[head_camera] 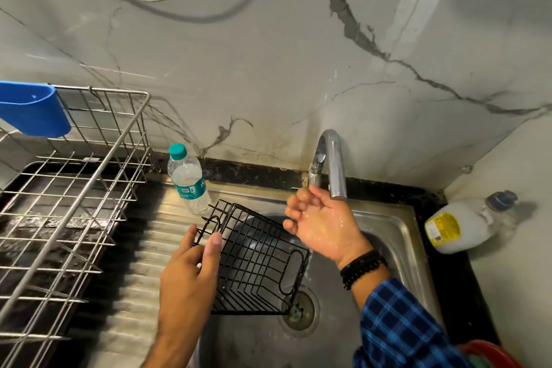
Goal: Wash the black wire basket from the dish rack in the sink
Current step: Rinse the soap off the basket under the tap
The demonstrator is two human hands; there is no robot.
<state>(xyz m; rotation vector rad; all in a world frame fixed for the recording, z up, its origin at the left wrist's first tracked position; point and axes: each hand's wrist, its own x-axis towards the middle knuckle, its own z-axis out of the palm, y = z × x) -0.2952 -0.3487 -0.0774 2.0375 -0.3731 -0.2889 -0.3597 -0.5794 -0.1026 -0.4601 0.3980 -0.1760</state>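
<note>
The black wire basket (257, 260) hangs tilted over the steel sink (397, 236), above the drain (298, 312). My left hand (188, 275) grips its left end, thumb over the wire rim near the looped handle. My right hand (319, 224) is wet and held palm up, fingers loosely cupped, under the spout of the chrome tap (331, 164). It touches nothing on the basket. The steel dish rack (74, 188) stands at the left on the counter.
A water bottle (188, 179) with a teal cap stands on the ribbed drainboard behind the basket. A blue plastic holder (33, 107) hangs on the rack. A white jug (466, 221) lies on the counter at right. A red-rimmed object (490, 355) shows at bottom right.
</note>
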